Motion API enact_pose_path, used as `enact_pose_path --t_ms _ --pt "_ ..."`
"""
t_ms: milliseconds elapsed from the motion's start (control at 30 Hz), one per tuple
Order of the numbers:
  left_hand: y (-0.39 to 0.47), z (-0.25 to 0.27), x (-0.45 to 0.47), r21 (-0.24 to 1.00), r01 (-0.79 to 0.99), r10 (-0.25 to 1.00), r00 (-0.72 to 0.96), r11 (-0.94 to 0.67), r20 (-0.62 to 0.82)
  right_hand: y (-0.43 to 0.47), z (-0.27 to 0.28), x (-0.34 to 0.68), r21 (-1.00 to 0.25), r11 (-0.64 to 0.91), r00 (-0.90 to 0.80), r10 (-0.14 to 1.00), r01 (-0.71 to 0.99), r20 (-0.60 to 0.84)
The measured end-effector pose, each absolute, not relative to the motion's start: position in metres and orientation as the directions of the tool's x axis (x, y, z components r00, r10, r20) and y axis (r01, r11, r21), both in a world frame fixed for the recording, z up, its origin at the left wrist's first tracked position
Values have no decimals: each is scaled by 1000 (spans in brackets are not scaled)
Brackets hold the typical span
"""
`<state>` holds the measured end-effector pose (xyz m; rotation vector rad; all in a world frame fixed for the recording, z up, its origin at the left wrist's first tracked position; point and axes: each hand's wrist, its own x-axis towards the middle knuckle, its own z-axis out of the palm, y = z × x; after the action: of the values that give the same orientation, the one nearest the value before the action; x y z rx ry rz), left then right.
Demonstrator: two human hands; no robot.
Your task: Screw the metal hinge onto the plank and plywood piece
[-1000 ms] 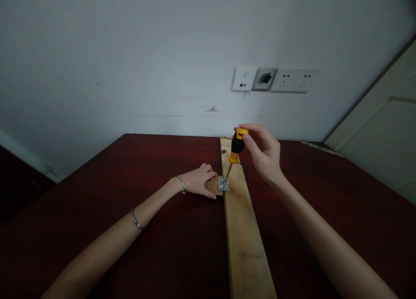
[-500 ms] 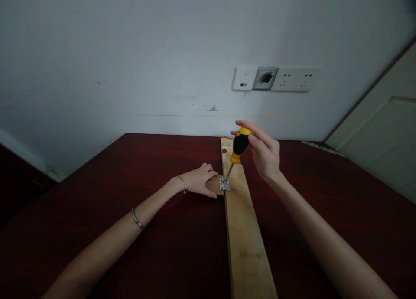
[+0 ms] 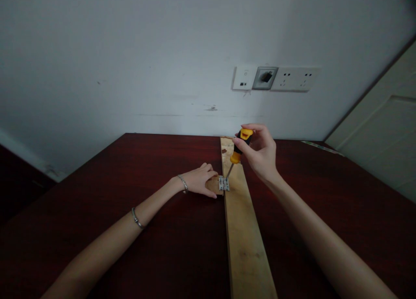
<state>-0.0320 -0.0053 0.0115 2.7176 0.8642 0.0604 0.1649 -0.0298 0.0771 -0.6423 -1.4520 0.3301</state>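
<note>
My right hand (image 3: 260, 151) is closed around the handle of a yellow and black screwdriver (image 3: 242, 145). Its shaft slants down to the left, and the tip meets the upper part of a small metal hinge (image 3: 224, 183). One leaf of the hinge lies on a long wooden plank (image 3: 242, 221), the other on a short wooden block (image 3: 214, 185) butted against the plank's left side. With thumb and fingers around this block, my left hand (image 3: 199, 180) grips it from the left. Whether the tip sits in a screw is too small to tell.
The dark red tabletop (image 3: 156, 169) reaches back to a white wall (image 3: 130, 52). Sockets and switch plates (image 3: 276, 79) are fixed on the wall. A pale strip (image 3: 321, 147) lies at the back right edge, near a white door (image 3: 390, 117).
My right hand's fingers have closed further round the screwdriver handle, and the handle has turned and tipped slightly right. My left hand and the wood have stayed in place.
</note>
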Motion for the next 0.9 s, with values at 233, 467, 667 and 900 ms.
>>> enact_pose_path --t_ms 233,467,667,900 --pt "-5 10 -32 295 553 571 820 -779 -28 -34 77 169 -689 725 24 688 17 725" --pt "-5 10 -32 288 555 571 820 -780 -36 -35 79 171 -642 761 49 640 93 767" --pt "-4 9 -32 299 554 570 821 -777 -38 -31 79 171 -603 774 59 604 192 795" --pt "-3 8 -33 286 559 574 818 -778 -36 -30 76 172 -618 773 70 615 141 785"
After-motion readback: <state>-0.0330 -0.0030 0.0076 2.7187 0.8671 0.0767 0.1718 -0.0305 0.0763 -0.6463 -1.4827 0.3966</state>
